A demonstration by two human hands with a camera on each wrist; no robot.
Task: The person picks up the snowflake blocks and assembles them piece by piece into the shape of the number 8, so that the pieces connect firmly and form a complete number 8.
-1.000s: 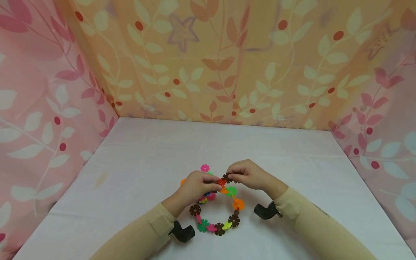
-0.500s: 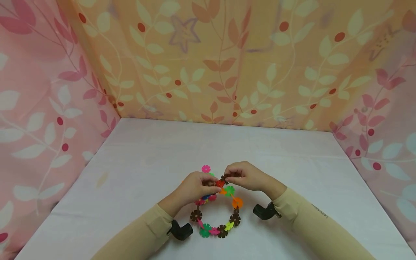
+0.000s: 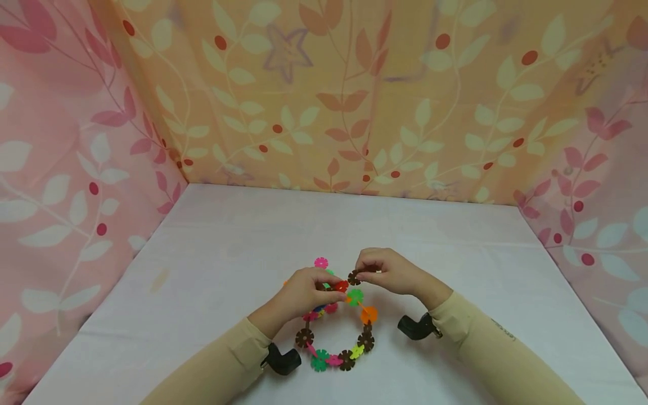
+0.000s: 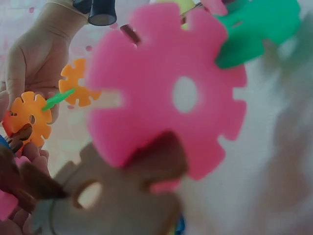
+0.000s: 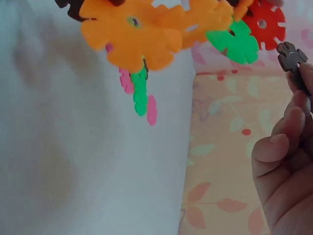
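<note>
My left hand (image 3: 297, 295) grips a loop of plastic snowflake discs near its far side, by a red disc (image 3: 342, 286). Pinched between thumb and finger of my right hand (image 3: 388, 271) is a brown snowflake disc (image 3: 354, 277), close beside the red one. Pink, green, yellow, orange and brown discs, slotted edge to edge, form the loop, with a green disc (image 3: 355, 297) and an orange disc (image 3: 369, 315) on its right. A large pink disc (image 4: 161, 88) fills the left wrist view. My left fingers cover part of the chain.
Behind the left hand, a pink disc (image 3: 321, 262) pokes out past the loop. A white cloth (image 3: 243, 225) covers the table, with patterned fabric (image 3: 314, 101) hung at the back and sides. Black wrist cameras (image 3: 416, 327) hang under both sleeves.
The right hand first shifts slightly left, then back right with the brown disc, which now stands a little away from the red one. The left hand stays nearly in place.
</note>
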